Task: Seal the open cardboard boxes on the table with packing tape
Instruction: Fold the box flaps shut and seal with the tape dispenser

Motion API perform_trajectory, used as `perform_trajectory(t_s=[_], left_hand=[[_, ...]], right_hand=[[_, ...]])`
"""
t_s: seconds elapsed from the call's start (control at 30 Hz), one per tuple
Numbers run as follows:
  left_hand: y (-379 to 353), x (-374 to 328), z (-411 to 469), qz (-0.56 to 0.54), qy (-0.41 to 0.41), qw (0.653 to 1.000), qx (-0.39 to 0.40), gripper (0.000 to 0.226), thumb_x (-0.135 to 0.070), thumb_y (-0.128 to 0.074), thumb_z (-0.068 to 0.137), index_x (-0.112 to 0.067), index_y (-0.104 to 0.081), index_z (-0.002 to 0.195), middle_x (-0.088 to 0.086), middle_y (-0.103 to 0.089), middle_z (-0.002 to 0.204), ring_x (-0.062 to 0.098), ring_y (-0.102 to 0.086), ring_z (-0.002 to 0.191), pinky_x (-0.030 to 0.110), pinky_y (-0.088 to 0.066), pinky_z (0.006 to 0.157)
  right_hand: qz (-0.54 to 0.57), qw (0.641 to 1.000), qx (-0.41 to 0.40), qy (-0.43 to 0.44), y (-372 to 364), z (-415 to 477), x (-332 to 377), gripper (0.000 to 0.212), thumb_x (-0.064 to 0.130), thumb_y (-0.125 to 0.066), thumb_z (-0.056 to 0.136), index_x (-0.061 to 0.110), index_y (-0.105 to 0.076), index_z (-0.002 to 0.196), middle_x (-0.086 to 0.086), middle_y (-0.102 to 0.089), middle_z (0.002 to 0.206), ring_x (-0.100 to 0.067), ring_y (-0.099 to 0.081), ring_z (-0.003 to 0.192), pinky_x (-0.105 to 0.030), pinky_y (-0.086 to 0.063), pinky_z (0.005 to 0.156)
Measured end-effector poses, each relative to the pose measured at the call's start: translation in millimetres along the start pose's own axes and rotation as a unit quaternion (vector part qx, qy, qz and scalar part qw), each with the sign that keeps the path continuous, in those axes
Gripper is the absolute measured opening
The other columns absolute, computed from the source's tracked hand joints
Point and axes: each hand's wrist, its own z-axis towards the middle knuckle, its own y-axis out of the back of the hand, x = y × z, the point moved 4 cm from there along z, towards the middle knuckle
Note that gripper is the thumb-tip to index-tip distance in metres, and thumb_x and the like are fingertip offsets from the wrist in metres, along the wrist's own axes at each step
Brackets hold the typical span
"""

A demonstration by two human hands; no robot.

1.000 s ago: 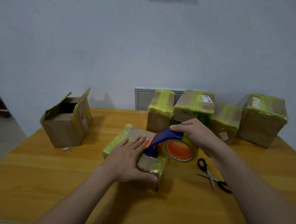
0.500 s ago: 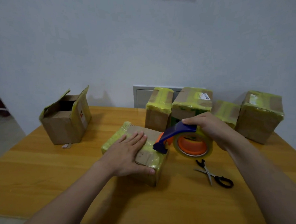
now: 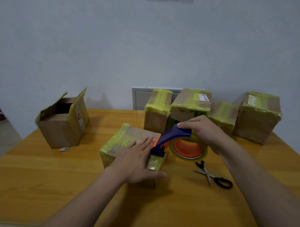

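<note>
A low cardboard box (image 3: 121, 144) with yellowish tape over its top lies in the middle of the wooden table (image 3: 41, 186). My left hand (image 3: 139, 164) rests flat on its top, fingers straight, thumb over the near right edge. My right hand (image 3: 203, 130) grips the blue handle of a tape dispenser (image 3: 177, 143) carrying an orange-cored roll of clear tape. The dispenser's blade end touches the box's right top edge, next to my left fingertips. An open cardboard box (image 3: 64, 120) with raised flaps stands at the left.
Several taped boxes stand in a row at the back: (image 3: 157, 112), (image 3: 190, 104), (image 3: 224, 114), (image 3: 258, 117). Black-handled scissors (image 3: 211, 175) lie open on the table right of the middle box. A grey wall panel (image 3: 141, 98) sits behind the table.
The dispenser's blade end has slid right along the box top to its right edge, and my right hand rose slightly with it. My left hand stays pressed on the box.
</note>
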Motion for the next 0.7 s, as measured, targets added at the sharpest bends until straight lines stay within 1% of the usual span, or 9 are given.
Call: perform_trajectory(t_s=[0.1,0.17,0.27,0.4,0.47,0.53,0.63,0.67,0.7], left_hand=[[-0.8,0.3,0.6,0.006,-0.002,1.000,0.004,0.119,-0.098,-0.029,0.078,-0.026,0.014,0.163,-0.008,0.016,0.170,0.008,0.014,0.157,0.042,-0.002,0.130],[0.4,0.1,-0.1,0.008,-0.004,1.000,0.005,0.116,-0.095,-0.032,0.081,-0.026,0.015,0.163,-0.009,0.017,0.170,0.007,0.015,0.156,0.041,-0.001,0.130],[0.6,0.3,-1.3,0.004,-0.005,1.000,-0.002,0.113,-0.091,-0.036,0.084,-0.027,0.014,0.163,-0.009,0.016,0.170,0.006,0.015,0.156,0.038,0.002,0.130],[-0.5,1.3,-1.5,0.000,0.003,1.000,0.005,0.113,-0.090,-0.038,0.084,-0.028,0.013,0.163,-0.010,0.016,0.170,0.006,0.013,0.156,0.039,0.002,0.130],[1.5,-0.2,-1.2,-0.002,0.006,1.000,0.012,0.113,-0.089,-0.039,0.084,-0.028,0.013,0.163,-0.010,0.017,0.170,0.007,0.012,0.157,0.041,0.000,0.130],[2.5,-1.4,-1.8,-0.001,0.010,1.000,0.016,0.114,-0.091,-0.036,0.083,-0.028,0.013,0.163,-0.010,0.017,0.170,0.007,0.011,0.157,0.041,0.000,0.130],[3.1,-2.7,-2.9,-0.002,0.008,1.000,0.016,0.120,-0.101,-0.020,0.070,-0.032,0.014,0.163,-0.009,0.016,0.170,0.008,0.011,0.157,0.040,0.002,0.130],[3.3,-3.1,-3.4,-0.004,0.006,1.000,0.014,0.120,-0.100,-0.020,0.069,-0.034,0.014,0.162,-0.009,0.016,0.170,0.009,0.011,0.158,0.040,0.002,0.130],[3.7,-3.7,-3.6,-0.004,0.003,1.000,0.011,0.116,-0.098,-0.025,0.072,-0.035,0.015,0.162,-0.009,0.016,0.170,0.010,0.011,0.158,0.041,0.001,0.130]], right_hand=[[0.011,1.000,-0.003,-0.007,4.6,-6.9,-3.0,0.033,0.038,-0.066,0.095,0.010,-0.080,0.084,-0.013,-0.076,0.082,-0.033,-0.071,0.090,-0.040,-0.054,0.081],[0.016,1.000,-0.004,-0.008,5.5,-12.9,-6.0,0.034,0.038,-0.064,0.096,0.010,-0.080,0.083,-0.013,-0.076,0.082,-0.034,-0.070,0.089,-0.037,-0.052,0.079],[0.020,1.000,-0.009,-0.007,9.0,-20.3,-8.0,0.035,0.037,-0.064,0.096,0.011,-0.080,0.081,-0.014,-0.076,0.082,-0.034,-0.070,0.090,-0.037,-0.051,0.080],[0.021,1.000,-0.012,-0.021,27.1,-29.5,-14.6,0.034,0.041,-0.066,0.095,0.012,-0.080,0.083,-0.009,-0.077,0.082,-0.031,-0.071,0.089,-0.045,-0.052,0.089],[0.029,0.999,-0.008,-0.024,35.4,-35.3,-19.2,0.033,0.039,-0.066,0.095,0.012,-0.080,0.083,-0.008,-0.077,0.080,-0.030,-0.071,0.086,-0.043,-0.052,0.087],[0.029,0.999,-0.010,-0.019,37.2,-40.2,-22.6,0.032,0.037,-0.065,0.096,0.012,-0.079,0.082,-0.007,-0.077,0.079,-0.028,-0.071,0.085,-0.043,-0.052,0.087],[0.022,1.000,-0.003,-0.018,28.6,-43.5,-27.3,0.034,0.038,-0.064,0.096,0.011,-0.079,0.083,-0.011,-0.077,0.079,-0.034,-0.072,0.082,-0.046,-0.053,0.088],[0.017,1.000,-0.002,-0.018,25.2,-42.5,-26.7,0.035,0.039,-0.064,0.096,0.009,-0.079,0.084,-0.013,-0.076,0.078,-0.035,-0.071,0.080,-0.045,-0.054,0.086],[0.009,1.000,-0.001,-0.015,22.3,-40.6,-24.1,0.037,0.039,-0.064,0.095,0.007,-0.079,0.083,-0.014,-0.075,0.078,-0.035,-0.070,0.076,-0.044,-0.053,0.083]])
